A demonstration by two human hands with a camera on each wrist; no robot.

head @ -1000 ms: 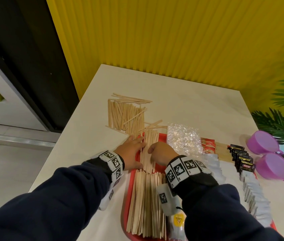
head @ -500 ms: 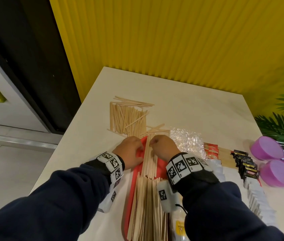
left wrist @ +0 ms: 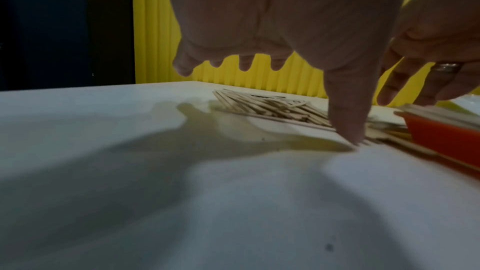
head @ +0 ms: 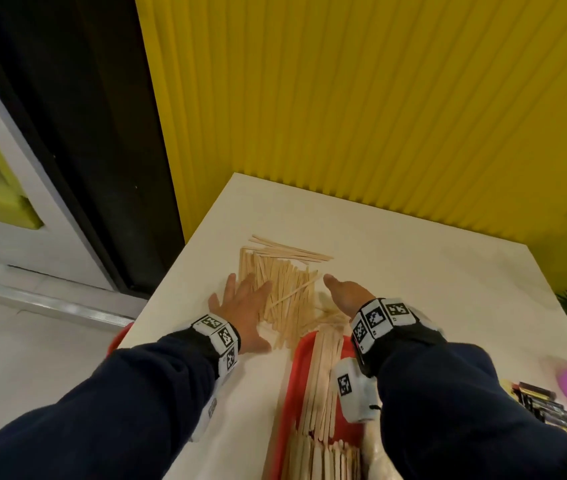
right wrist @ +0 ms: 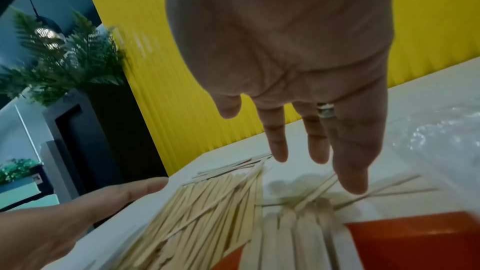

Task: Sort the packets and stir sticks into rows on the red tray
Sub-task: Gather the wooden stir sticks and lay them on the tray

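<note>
The dark packets (head: 541, 405) are blurred and cut off at the frame's right edge. Both hands are spread flat, fingers straight, holding nothing. The left hand (head: 244, 308) and right hand (head: 344, 295) flank the loose stir sticks (head: 285, 289) on the surface (head: 413, 271), beyond the red tray (head: 301, 358).

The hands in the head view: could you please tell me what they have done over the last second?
Both hands left the row of wooden stir sticks on the red plastic tray and reached forward, opening: the left hand and right hand now flank the loose pile of wooden stir sticks on the white table. The pile and the tray rows look unchanged.
</note>
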